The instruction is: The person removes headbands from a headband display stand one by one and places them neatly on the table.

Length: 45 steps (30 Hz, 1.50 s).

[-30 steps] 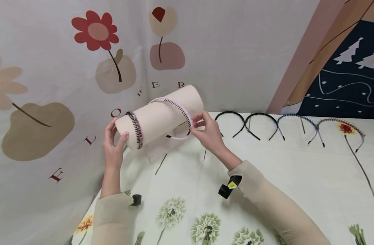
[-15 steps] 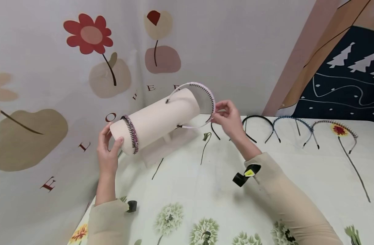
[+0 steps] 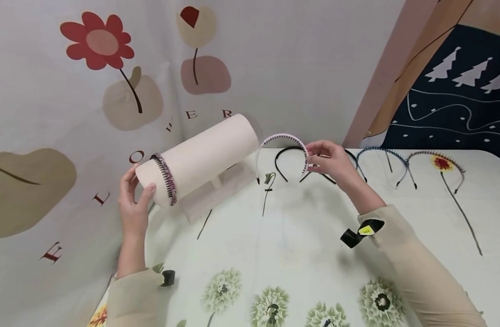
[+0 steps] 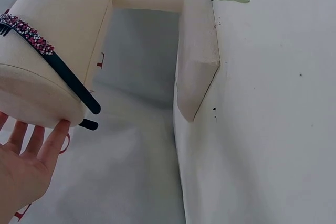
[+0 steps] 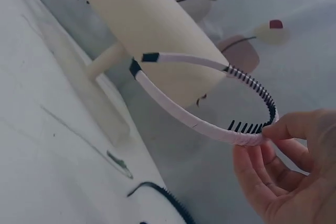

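Note:
A padded off-white cylinder display stand (image 3: 205,154) stands on a flat base (image 3: 229,190) at the left of the table. My left hand (image 3: 133,206) holds its near end, thumb in front and fingers around the far side. Close to that end, a headband with purple and pink glitter (image 3: 165,178) sits around the cylinder. Right of the stand, my right hand (image 3: 336,164) pinches one side of a pale pink headband (image 3: 283,135) with dark comb teeth. The right wrist view shows the pink headband (image 5: 178,115) off the cylinder, its dark tips toward it.
A row of headbands lies along the table's back: black (image 3: 288,149), another black one partly behind my right hand, blue (image 3: 378,149), and a spiky brownish one (image 3: 436,153). A flower-printed cloth backdrop (image 3: 274,81) rises behind the printed white tabletop (image 3: 299,245).
My right hand has drawn the pink headband off the cylinder's far end and carried it right. The left hand keeps its hold on the stand; the view has shifted slightly right.

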Available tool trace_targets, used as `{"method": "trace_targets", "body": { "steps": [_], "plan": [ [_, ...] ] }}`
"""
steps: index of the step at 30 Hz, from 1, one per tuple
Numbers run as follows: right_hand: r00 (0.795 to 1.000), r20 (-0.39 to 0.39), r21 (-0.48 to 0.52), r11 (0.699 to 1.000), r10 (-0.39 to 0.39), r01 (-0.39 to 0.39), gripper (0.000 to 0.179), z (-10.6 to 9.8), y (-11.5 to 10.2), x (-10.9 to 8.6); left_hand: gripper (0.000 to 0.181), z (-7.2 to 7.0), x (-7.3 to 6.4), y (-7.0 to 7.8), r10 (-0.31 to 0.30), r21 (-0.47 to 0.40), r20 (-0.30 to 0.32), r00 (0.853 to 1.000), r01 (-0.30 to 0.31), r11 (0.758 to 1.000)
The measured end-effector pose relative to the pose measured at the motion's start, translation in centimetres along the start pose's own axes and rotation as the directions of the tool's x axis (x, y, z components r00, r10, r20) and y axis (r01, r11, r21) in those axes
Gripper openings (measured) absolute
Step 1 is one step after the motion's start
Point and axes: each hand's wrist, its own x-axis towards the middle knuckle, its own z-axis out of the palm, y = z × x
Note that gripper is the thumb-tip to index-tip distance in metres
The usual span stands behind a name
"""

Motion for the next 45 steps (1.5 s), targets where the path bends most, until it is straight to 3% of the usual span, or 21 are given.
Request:
{"method": "trace_targets", "body": {
  "steps": [9,15,30,45],
  "plan": [
    [0.987,0.084,-0.023,0.991,0.134,-0.133,0.039,-1.3,2.7,-0.1,0.056,0.1,0.2,0.0,0.002,-0.016,-0.006,1.0,-0.002,1.0],
    [0.979,0.092,-0.047,0.983,0.183,-0.179,0.04,-1.6,4.7,-0.1,0.055,0.1,0.1,0.0,0.003,-0.014,-0.009,1.0,-0.003,1.0],
    [0.969,0.043,-0.132,0.963,0.242,-0.235,0.036,-1.5,7.4,-0.1,0.056,0.2,0.1,0.2,-0.032,-0.046,-0.017,0.999,0.031,0.998],
    [0.961,0.061,-0.116,0.958,0.271,-0.263,0.035,-1.3,8.6,0.1,0.055,0.2,0.0,0.4,0.001,-0.038,-0.012,1.0,-0.001,0.999]
  ]
}}
